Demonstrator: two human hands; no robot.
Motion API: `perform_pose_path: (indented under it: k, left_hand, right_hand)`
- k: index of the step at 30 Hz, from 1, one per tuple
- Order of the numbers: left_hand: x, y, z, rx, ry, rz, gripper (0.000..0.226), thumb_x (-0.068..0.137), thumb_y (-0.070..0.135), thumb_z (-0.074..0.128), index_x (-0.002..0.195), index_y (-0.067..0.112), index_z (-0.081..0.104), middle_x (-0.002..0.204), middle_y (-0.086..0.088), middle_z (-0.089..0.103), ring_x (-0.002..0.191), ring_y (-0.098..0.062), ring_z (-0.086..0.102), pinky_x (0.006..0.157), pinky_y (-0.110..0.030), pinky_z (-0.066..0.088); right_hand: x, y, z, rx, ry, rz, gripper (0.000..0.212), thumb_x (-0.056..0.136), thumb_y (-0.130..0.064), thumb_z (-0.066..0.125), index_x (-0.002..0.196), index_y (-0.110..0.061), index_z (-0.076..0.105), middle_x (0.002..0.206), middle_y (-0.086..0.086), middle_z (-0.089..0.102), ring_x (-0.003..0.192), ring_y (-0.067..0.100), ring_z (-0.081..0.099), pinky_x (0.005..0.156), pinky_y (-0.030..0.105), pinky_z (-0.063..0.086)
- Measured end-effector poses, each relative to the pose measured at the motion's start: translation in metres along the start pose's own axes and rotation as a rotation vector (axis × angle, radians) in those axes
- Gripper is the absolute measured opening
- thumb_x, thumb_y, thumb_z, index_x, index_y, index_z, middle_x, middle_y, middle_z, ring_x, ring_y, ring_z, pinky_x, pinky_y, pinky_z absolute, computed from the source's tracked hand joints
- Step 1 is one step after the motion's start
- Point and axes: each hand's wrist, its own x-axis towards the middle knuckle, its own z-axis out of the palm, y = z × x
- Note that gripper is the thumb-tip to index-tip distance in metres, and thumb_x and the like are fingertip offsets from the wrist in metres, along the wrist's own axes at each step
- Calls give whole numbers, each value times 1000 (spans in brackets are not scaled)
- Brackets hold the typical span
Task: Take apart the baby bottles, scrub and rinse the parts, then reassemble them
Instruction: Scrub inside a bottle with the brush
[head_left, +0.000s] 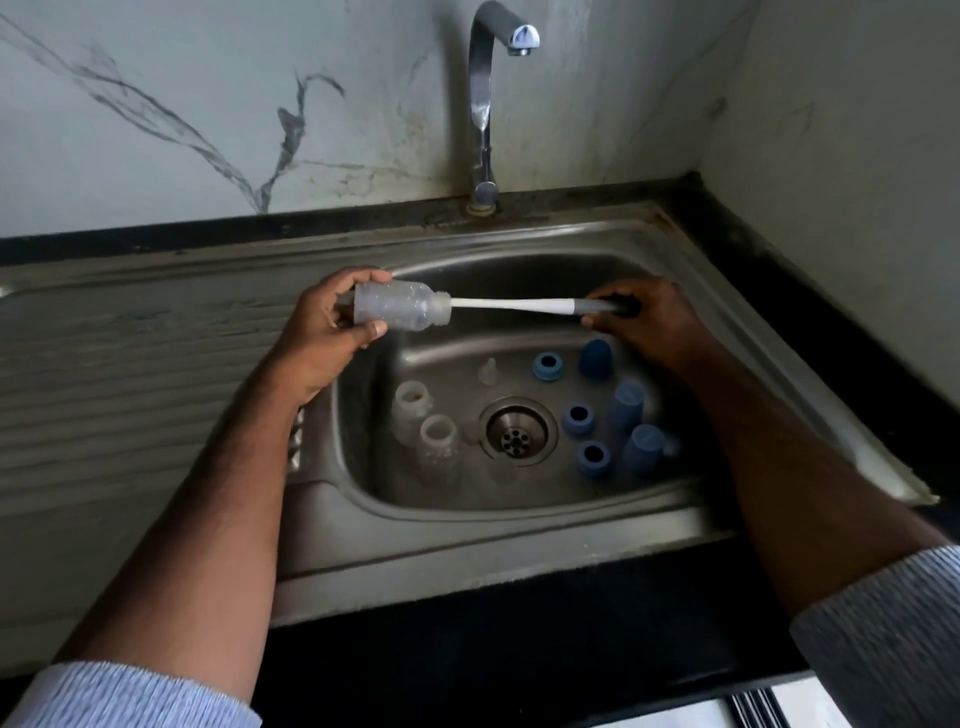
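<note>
Here, steel sink (519, 525), drain (518, 430) at its middle; left hand (324, 332) above the drain gripping a clear bottle (397, 310) sideways, right hand (644, 319) closed around the brush handle (519, 305) entering its neck; two bottles (426, 423) left of the drain, blue caps and rings (610, 415) right of it

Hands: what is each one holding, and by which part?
Left hand grips the clear bottle around its base end; right hand holds the bottle brush by its grey handle end.

Home kitchen: steel sink (519, 525), chrome tap (480, 104), marble backsplash (208, 104), dark counter (519, 623).
</note>
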Motion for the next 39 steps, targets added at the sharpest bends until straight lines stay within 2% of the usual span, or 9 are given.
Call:
perform_pose_path:
  k: [6,9,13,16,21,25,29,36,39]
  left_hand:
    - [-10,9,-5,-104,48,-7,56,84,-18,59,113,29,65,112,7,64,86,-9,58,58,-18,47]
    - [-11,11,-8,-127,49,-14,59,82,-23,56,111,28,66,113,6,65,93,-12,58,60,-16,48]
    - [-10,12,-9,-189,18,-36,56,85,-20,55,117,24,64,113,0,64,90,-12,56,58,-17,46]
    - [-11,12,-11,-215,-9,-41,55,86,-17,56,118,27,66,113,3,65,88,-10,56,58,-18,44]
    - [-14,9,-11,-209,-17,-3,64,81,-24,55,107,32,71,115,11,66,92,-10,55,64,-17,45]
    - [-15,10,-13,-254,-37,4,68,72,-29,49,105,27,70,122,6,65,112,-13,57,75,-18,47]
    - [-15,11,-11,-246,-74,-46,64,74,-32,46,111,15,65,122,6,65,110,-10,58,73,-16,49]
    - [-11,6,-14,-244,-66,-97,64,74,-33,47,112,15,67,118,3,66,108,-12,58,73,-18,50]
    - [-12,6,-13,-227,-74,-67,52,78,-23,57,113,15,66,113,2,67,99,-11,59,66,-18,49]
  right_hand:
    - [-1,-13,8,-168,-44,-56,35,92,-60,58,85,-27,68,75,-1,67,72,18,65,70,41,55]
    - [-2,-14,3,-99,-36,-92,18,90,-47,69,100,-32,69,95,-7,68,90,11,65,83,35,54]
    - [-6,-11,-5,155,-24,-140,23,91,-22,73,113,-24,68,107,-7,69,100,3,65,91,29,53]
    - [-7,-13,-6,172,-14,-112,21,93,-26,70,114,-22,68,106,-5,69,98,6,65,86,26,51]
    - [-8,-14,-2,-76,-48,-49,21,96,-42,64,102,-23,70,93,2,70,87,18,66,83,40,56]
    - [-15,-8,-6,49,-6,-78,17,89,-27,74,106,-28,67,101,-11,67,96,3,63,88,27,51]
    - [-12,-1,-8,78,64,-30,23,86,-25,77,107,-29,67,104,-13,66,97,-1,60,85,20,46]
    - [-2,10,-6,-20,14,-66,24,84,-25,78,105,-30,67,107,-11,65,101,5,61,94,32,50]
    - [-3,11,-6,-9,9,-83,24,84,-22,79,103,-29,67,106,-11,66,100,4,61,91,27,48]
